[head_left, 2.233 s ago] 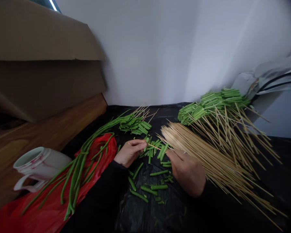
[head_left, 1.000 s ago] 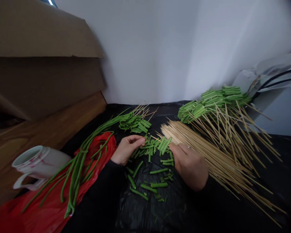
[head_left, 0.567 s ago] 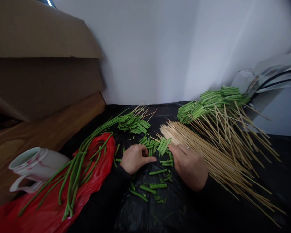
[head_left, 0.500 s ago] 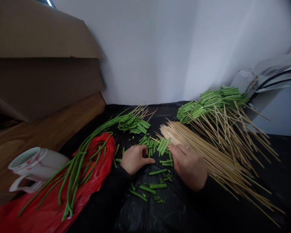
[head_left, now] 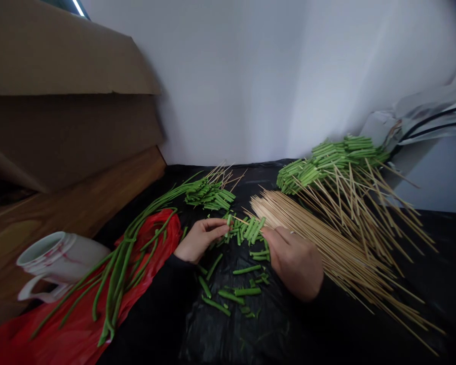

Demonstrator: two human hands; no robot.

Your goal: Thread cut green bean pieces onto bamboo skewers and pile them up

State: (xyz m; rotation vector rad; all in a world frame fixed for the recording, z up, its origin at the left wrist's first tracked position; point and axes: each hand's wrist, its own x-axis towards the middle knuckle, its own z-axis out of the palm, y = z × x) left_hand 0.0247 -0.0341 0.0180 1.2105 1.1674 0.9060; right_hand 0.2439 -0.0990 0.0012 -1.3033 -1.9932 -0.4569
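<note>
Between thumb and fingers, my left hand (head_left: 200, 239) pinches a short cut piece of green bean (head_left: 228, 221), held near the tip of a bamboo skewer (head_left: 240, 219). My right hand (head_left: 294, 258) is closed on that skewer, whose near end is hidden in the fist. Several bean pieces (head_left: 254, 230) sit side by side on the skewer just left of my right fingers. Loose cut pieces (head_left: 247, 269) lie beneath and in front of both hands on black plastic (head_left: 228, 339).
Bare skewers (head_left: 327, 238) lie in a pile at right. Loaded skewers are stacked behind them (head_left: 330, 159), with a smaller stack (head_left: 210, 195) at back centre. Long uncut beans (head_left: 125, 243) lie on a red bag (head_left: 152, 263), beside a white mug (head_left: 72, 256) and a cardboard box (head_left: 68, 121).
My left hand has risen from the loose pieces with a bean piece in its fingers and come to the skewer tip. My right hand has barely moved.
</note>
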